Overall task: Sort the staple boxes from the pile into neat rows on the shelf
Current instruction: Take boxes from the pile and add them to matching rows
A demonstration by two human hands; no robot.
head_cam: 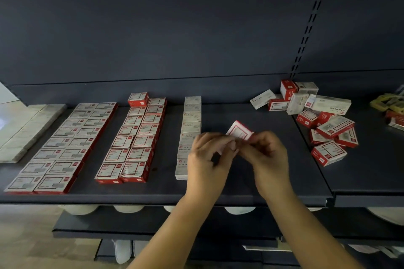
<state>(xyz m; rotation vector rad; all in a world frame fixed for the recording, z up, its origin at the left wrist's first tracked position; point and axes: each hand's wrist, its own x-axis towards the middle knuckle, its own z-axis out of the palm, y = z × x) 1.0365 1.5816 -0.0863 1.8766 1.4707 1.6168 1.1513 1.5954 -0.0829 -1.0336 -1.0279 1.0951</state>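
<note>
Holding one box (239, 130) between them above the shelf (240, 183), both hands pinched it at its near edge: the left hand (209, 159) and the right hand (270, 155) had fingers curled on it. It was tilted, clear of the shelf, between the white row (189, 129) and the pile (323, 120). I judged it light for its size but dense, with stiff cardboard that could dent at the corners; the flat long sides seemed the best place to take it. It was small, white on top, with red edges and a printed label.
</note>
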